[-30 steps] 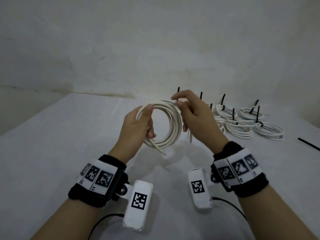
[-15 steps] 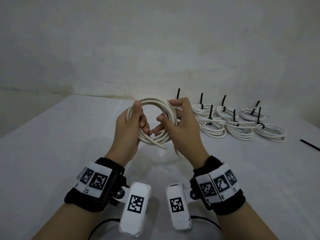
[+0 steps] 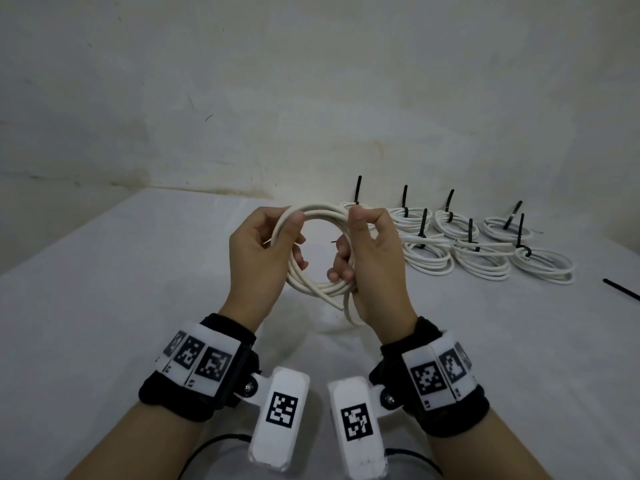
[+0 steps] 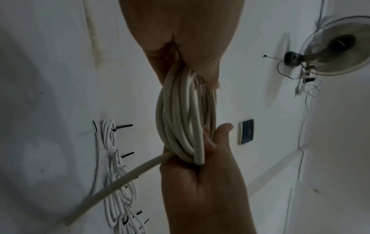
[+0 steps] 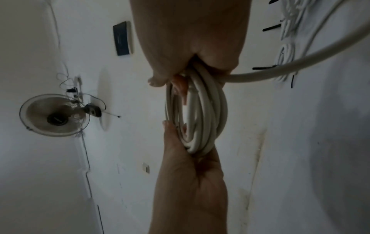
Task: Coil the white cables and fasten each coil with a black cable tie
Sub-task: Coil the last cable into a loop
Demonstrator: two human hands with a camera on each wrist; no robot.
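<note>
A white cable coil (image 3: 313,251) stands upright in the air above the table (image 3: 104,289), its open ring facing the person. The left hand (image 3: 258,258) grips the coil's left side; the right hand (image 3: 370,261) grips its right side, both with fingers curled round the strands. 1 loose black cable tie (image 3: 621,289) lies flat on the table far to the right, nearer the right hand. Beyond, 7 tied coils (image 3: 481,244) rest.

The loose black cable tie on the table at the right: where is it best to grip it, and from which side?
Probably pinch the loose black cable tie near its visible end, from above with the right hand: it lies flat and thin on the table, clear of the tied coils.
</note>
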